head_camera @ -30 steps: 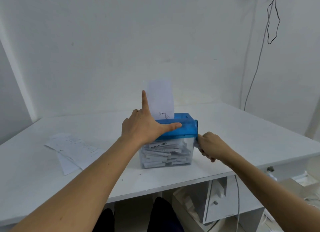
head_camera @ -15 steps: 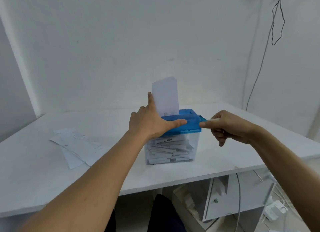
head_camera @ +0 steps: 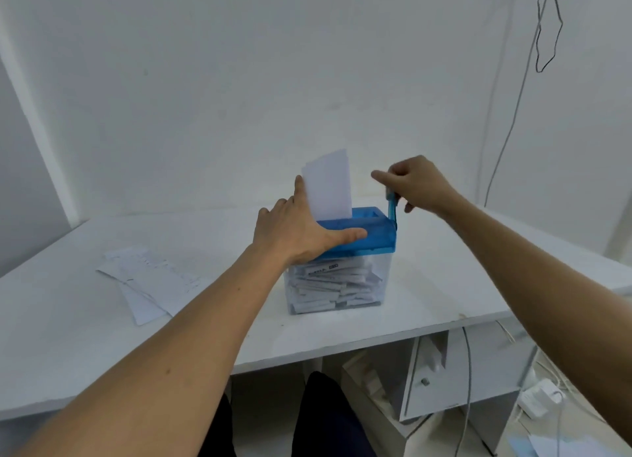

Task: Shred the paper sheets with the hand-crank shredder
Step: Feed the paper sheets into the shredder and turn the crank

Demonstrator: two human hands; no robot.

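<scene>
The hand-crank shredder (head_camera: 378,235) has a blue top and a clear bin (head_camera: 337,287) full of white paper strips. It stands mid-table. A white paper sheet (head_camera: 330,190) sticks upright out of its slot. My left hand (head_camera: 301,232) presses on the blue top's left side, thumb along the front, fingers beside the sheet. My right hand (head_camera: 415,183) grips the knob of the blue crank (head_camera: 391,210), which points up at the shredder's right side.
A few loose paper sheets (head_camera: 150,280) lie on the white table (head_camera: 68,337) to the left. Walls close in behind and right, with a hanging cable (head_camera: 506,142). A drawer unit (head_camera: 444,371) and cables sit below the table.
My right hand has swung the crank from low at the shredder's right side up to the top. The sheet stands a little lower in the slot. My left hand stays put.
</scene>
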